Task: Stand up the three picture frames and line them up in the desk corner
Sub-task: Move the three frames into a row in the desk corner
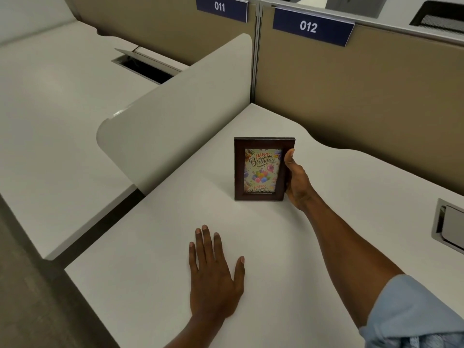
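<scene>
From my feed, a white table [155, 259] fills the middle. At ten o'clock a curved white divider [180, 109] separates it from a neighbouring table [50, 116], which has an open cable hatch [148, 65]. A tan partition wall [351, 96] runs from twelve to three o'clock, carrying blue signs reading 011 [221, 7] and 012 [311, 27]. At three o'clock I see another metal hatch [449, 227].

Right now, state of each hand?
Left hand: open, flat on the desk, holding nothing.
Right hand: closed on the picture frame.
</scene>
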The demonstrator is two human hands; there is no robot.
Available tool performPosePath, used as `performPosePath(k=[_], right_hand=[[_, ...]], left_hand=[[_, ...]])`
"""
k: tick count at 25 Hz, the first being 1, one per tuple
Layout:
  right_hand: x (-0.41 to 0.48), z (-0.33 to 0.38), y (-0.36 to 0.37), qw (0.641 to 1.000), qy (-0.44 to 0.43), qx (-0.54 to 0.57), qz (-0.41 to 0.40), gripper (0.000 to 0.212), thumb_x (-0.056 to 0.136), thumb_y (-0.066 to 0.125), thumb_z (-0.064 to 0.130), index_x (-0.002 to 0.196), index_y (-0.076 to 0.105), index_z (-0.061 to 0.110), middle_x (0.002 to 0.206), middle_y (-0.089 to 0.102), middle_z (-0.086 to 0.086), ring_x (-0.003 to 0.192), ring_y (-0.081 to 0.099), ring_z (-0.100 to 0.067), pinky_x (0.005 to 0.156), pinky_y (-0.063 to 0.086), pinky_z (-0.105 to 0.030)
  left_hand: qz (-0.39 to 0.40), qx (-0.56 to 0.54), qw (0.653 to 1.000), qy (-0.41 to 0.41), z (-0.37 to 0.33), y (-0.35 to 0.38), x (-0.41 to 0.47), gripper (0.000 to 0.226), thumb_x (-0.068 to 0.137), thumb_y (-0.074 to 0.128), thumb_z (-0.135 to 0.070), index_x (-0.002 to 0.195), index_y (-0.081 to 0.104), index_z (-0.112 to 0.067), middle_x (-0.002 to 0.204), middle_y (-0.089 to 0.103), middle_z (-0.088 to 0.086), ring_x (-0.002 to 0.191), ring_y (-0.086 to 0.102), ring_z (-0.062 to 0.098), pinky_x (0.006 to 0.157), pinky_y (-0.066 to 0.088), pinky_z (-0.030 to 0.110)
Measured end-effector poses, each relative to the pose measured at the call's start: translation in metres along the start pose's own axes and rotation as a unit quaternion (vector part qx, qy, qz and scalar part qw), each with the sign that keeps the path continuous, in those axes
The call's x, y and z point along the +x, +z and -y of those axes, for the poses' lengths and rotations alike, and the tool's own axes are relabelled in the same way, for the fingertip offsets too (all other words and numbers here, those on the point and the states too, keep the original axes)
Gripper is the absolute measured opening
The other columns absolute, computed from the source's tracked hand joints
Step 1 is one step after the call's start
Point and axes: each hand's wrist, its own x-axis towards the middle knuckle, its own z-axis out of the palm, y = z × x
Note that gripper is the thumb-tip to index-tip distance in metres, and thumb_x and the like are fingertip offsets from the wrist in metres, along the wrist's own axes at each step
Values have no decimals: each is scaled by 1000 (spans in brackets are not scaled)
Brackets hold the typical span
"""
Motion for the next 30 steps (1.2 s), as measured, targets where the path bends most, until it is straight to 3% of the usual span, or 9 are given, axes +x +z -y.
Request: performPosePath(k=[4,8,12,15,19,26,30], right_hand=[[-2,1,-2,1000,6,-15,4,62,86,47,78,114,79,34,120,83,1,112,80,-27,105,59,-56],[-21,-1,-11,998,3,-64,-5,72,82,47,82,126,71,31,131,77,-5,118,76,-28,108,57,-57],[-64,-9,-19,980,-15,-133,-150,74,94,52,73,134,66,11,130,73,-16,116,71,-29,110,56,-54],[-123,-21,-16,957,6,-185,-225,60,91,72,66,129,70,19,131,70,-5,119,66,-21,100,54,-36],[-236,-34,-9,952,-3,-169,-254,35,86,85,50,113,74,31,124,70,8,110,66,-1,76,49,-7],[-431,-72,-53,950,3,-128,-285,17,88,88,35,101,78,33,108,80,17,103,75,-6,76,59,-19],[-505,-98,-113,914,48,-126,-382,15,86,89,28,95,78,29,100,81,13,95,77,-11,80,66,-39]], left_hand=[[2,8,1000,1,0,0,0,86,106,29,-67,169,28,-8,183,0,14,170,-6,30,135,4,50],[13,6,1000,-3,0,-1,0,87,105,26,-68,170,23,-9,183,-5,13,169,-12,28,137,6,52],[21,-2,1000,0,-2,-4,-1,87,105,27,-66,170,23,-8,182,-4,15,169,-12,29,137,5,53],[22,-21,1000,-5,-1,-7,-1,89,104,26,-67,170,22,-7,182,-2,15,169,-12,29,138,5,53],[29,-26,999,3,-3,-11,-4,93,102,23,-68,169,23,-2,181,5,21,170,-5,33,137,5,54],[50,-28,998,-23,-19,-13,-14,99,98,21,-66,164,26,8,176,13,33,167,4,45,134,1,59],[73,-14,993,92,-51,5,-47,106,95,21,-74,165,22,6,177,8,32,168,-4,41,130,-12,59]])
